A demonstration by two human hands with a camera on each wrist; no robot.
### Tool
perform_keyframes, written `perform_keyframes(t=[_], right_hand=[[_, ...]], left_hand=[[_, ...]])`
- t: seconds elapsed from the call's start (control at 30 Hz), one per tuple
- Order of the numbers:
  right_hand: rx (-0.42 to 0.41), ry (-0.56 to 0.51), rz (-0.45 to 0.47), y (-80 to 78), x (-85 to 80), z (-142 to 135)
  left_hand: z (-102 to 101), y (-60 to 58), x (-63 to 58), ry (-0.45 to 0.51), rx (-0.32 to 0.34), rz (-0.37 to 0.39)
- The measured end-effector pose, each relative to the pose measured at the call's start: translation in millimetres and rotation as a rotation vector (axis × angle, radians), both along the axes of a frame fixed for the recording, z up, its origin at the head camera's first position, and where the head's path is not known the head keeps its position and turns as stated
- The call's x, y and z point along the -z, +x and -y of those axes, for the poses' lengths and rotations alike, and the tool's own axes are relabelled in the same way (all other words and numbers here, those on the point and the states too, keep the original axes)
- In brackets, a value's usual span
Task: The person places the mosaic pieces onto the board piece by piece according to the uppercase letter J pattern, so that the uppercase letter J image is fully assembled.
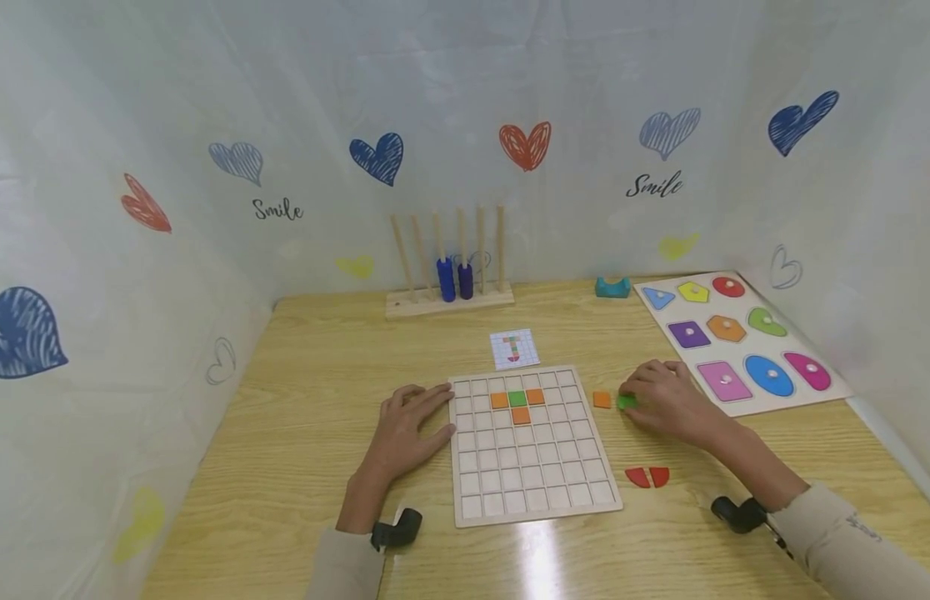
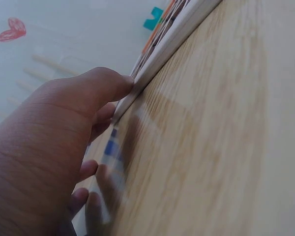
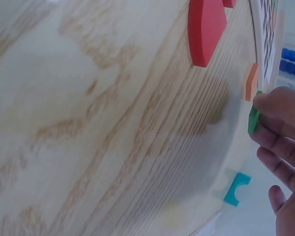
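Observation:
My left hand rests at the left edge of a wooden grid board, thumb and fingertips touching its rim with the fingers fairly straight. On the board, several orange and green square tiles form a small T. Right of the board, my right hand pinches a green square tile between thumb and fingers. An orange square tile lies just left of it on the table. Nearer to me are two red quarter-round pieces. A pattern card showing a coloured figure lies beyond the board.
At the back stands a wooden peg rack with blue and purple beads on two rods. A teal notched block sits at the back right, beside a shape puzzle board with knobbed pieces. A printed curtain encloses the table.

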State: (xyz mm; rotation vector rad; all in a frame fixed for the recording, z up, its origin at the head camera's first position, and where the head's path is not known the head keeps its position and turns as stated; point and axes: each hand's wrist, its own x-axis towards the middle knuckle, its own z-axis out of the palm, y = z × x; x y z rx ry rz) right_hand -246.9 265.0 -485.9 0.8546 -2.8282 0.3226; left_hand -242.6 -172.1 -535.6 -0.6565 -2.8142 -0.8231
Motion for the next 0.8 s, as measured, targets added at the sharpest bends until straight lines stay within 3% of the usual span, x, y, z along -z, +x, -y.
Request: perform_keyframes(t=[0.8], right_hand=[[-0.102,-0.085,-0.063,5.6,-6.7,17.6]], left_hand=[[-1.1,1.3,-0.9,-0.013,-0.009,0.008]])
